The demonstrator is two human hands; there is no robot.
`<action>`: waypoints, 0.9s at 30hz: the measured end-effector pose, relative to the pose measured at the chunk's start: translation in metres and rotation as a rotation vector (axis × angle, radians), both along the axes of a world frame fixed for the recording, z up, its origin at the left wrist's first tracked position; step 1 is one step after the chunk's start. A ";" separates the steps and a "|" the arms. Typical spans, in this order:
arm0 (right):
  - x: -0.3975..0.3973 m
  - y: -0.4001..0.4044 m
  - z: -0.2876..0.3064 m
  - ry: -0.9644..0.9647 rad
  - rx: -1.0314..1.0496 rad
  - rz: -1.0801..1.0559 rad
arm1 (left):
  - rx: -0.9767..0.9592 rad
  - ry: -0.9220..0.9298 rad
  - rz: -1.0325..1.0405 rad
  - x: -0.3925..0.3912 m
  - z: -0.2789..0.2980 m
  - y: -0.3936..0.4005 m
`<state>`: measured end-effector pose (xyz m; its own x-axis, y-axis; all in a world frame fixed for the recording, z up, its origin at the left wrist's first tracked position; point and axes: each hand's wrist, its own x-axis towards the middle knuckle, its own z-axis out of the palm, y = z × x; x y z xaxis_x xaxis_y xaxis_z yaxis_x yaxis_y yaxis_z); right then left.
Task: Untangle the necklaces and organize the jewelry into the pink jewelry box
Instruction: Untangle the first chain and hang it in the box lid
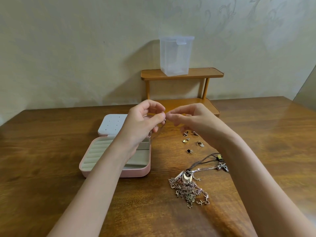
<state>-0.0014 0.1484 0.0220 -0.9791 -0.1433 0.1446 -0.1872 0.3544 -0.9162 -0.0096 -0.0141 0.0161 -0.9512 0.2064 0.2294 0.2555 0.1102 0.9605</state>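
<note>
The pink jewelry box (136, 173) lies open on the table, its white earring panel (111, 124) behind it. My left hand (143, 120) is raised above the box and pinches a thin chain (153, 134) that hangs down from its fingers. My right hand (191, 120) is level with it, thumb and forefinger pinching the same chain's upper end where the two hands meet. A tangled heap of necklaces (188, 187) lies right of the box, with a dark cord necklace (205, 159) trailing from it. Several small earrings (189, 142) are scattered under my right hand.
A small wooden two-tier shelf (181, 74) stands against the wall, with a clear plastic container (176, 55) on its top tier. The wooden table (51, 159) spreads to both sides.
</note>
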 end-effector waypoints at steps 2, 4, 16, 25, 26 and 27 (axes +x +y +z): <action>0.001 -0.002 0.000 -0.001 -0.003 0.016 | -0.021 0.006 -0.012 -0.001 -0.001 0.000; 0.001 -0.002 0.000 -0.007 -0.036 0.033 | -0.017 -0.001 -0.022 -0.002 -0.002 -0.001; -0.001 -0.001 0.000 -0.149 -0.151 0.042 | -0.041 -0.186 -0.154 0.003 0.002 -0.001; -0.003 0.001 -0.003 -0.161 -0.161 0.102 | 0.085 -0.237 -0.152 0.002 0.003 -0.004; -0.004 0.003 -0.003 -0.160 -0.178 0.099 | 0.134 -0.252 -0.165 0.003 0.005 -0.004; -0.004 0.005 -0.003 -0.154 -0.194 0.093 | 0.160 -0.252 -0.175 0.004 0.006 -0.005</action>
